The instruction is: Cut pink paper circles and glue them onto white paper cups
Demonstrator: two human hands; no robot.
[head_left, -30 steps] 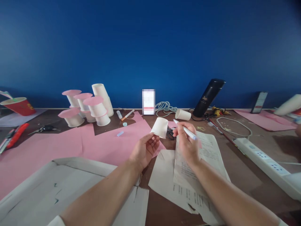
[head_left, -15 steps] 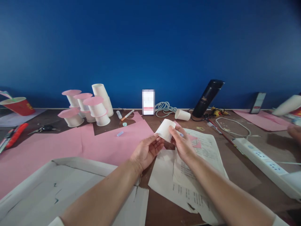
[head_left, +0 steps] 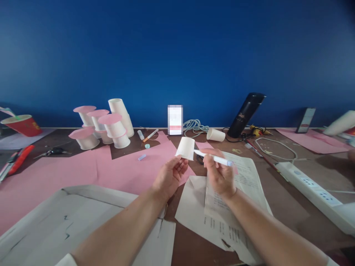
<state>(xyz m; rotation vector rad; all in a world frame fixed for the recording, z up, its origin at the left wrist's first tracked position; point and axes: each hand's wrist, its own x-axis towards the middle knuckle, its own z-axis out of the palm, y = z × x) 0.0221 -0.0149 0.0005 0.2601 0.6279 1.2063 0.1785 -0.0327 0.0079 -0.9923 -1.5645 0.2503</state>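
Observation:
My left hand grips a white paper cup near its lower rim. The cup is turned upside down and slightly tilted, above the pink paper. In the fingers of my right hand is a white marker pen with a pale blue end. The pen points left, its tip at or very close to the cup's right side; contact cannot be made out. A small dark object shows between the cup and my right hand, partly hidden.
Back left stand stacked paper cups with pink paper discs. A phone, a lying cup and a black flask line the wall. Printed sheets lie under my right arm. A power strip and a utility knife are at the sides.
The cup has shifted slightly left and turned more upright, held by my left hand alone. My right hand has left the cup, and the pen now points at it.

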